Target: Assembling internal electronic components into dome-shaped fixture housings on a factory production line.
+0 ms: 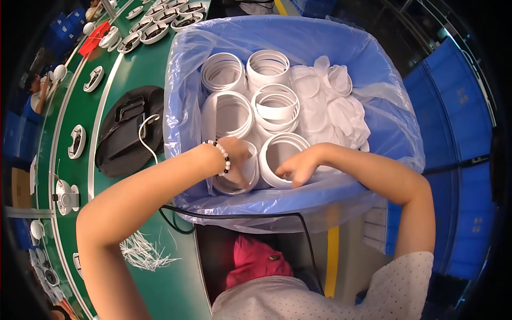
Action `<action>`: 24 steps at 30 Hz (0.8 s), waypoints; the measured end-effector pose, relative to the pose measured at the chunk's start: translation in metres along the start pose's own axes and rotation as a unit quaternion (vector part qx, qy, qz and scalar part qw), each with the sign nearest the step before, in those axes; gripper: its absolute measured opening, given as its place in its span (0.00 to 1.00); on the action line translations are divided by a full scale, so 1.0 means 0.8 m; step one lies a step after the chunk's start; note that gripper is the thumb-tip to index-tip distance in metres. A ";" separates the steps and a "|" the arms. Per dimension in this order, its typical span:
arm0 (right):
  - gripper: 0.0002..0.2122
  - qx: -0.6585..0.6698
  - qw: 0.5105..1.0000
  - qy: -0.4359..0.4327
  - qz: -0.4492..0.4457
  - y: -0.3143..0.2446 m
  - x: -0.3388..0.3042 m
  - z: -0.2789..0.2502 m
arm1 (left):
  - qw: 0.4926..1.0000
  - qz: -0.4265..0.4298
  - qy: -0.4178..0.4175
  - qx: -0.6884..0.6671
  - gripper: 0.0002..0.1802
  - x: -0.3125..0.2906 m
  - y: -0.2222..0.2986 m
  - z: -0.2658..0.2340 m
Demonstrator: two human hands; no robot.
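Note:
Stacks of white plastic rings stand in a blue bin (pixel 394 114) lined with clear plastic film. My left hand (pixel 237 157) reaches down into the front-left ring stack (pixel 255 170), its fingers bent inside the rim and partly hidden. Beside it, my right hand (pixel 303 165) curls over the near side of the front-right ring stack (pixel 272 157), fingertips inside the opening. Behind my hands stand more stacks, among them a middle stack (pixel 276 112) with a tilted ring on top. Crumpled white thin sheeting (pixel 333 112) fills the bin's right side.
Left of the bin, a black rounded device (pixel 130 130) with a white cable lies on a green conveyor table (pixel 128 74). Several round white housings (pixel 154 33) sit at the back. White strips (pixel 144 253) lie near my left elbow. Blue crates (pixel 448 101) stand at right; another person (pixel 40 93) sits far left.

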State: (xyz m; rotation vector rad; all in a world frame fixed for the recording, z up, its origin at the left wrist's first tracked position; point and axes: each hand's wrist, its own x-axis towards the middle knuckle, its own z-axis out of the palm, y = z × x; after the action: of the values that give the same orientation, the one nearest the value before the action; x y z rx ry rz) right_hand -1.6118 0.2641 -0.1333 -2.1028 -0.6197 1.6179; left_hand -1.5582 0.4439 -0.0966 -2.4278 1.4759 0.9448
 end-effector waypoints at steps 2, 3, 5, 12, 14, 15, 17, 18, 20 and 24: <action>0.29 -0.007 1.000 0.000 0.020 -0.006 -0.012 0.000 | 0.989 -0.038 -0.124 0.076 0.29 0.018 0.007 0.016; 0.28 -0.019 0.999 0.003 0.037 -0.014 -0.017 -0.001 | 0.989 0.019 -0.123 0.078 0.26 0.045 -0.027 0.070; 0.26 -0.029 0.999 0.027 0.022 0.005 -0.005 0.006 | 0.971 0.144 -0.151 0.114 0.22 0.086 -0.053 0.140; 0.22 0.024 0.999 0.033 0.028 0.010 0.038 0.012 | 0.933 -0.022 -0.338 0.126 0.23 0.163 -0.140 0.263; 0.21 0.041 0.996 0.040 0.062 0.002 0.017 0.017 | 0.938 0.031 -0.346 -0.001 0.26 0.148 -0.058 0.168; 0.21 0.057 0.995 0.051 0.064 -0.003 0.010 0.020 | 0.919 0.070 -0.360 -0.143 0.30 0.135 -0.033 0.135; 0.20 0.120 0.990 0.055 0.056 0.001 0.016 0.021 | 0.926 0.066 -0.335 -0.160 0.29 0.115 -0.014 0.108; 0.19 0.147 0.986 0.057 0.059 0.005 0.020 0.020 | 0.929 0.063 -0.318 -0.178 0.29 0.108 -0.006 0.101; 0.19 0.160 0.983 0.068 0.065 0.005 0.020 0.020 | 0.933 0.051 -0.284 -0.215 0.29 0.094 0.002 0.089; 0.19 0.190 0.978 0.065 0.049 -0.007 0.011 0.013 | 0.934 0.019 -0.215 -0.284 0.29 0.055 0.007 0.061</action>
State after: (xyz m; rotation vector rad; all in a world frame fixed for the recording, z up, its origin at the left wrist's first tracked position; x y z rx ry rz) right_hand -1.6202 0.2741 -0.1391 -1.9556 -0.1491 1.4938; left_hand -1.5705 0.4292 -0.1598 -2.2868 1.2064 1.9912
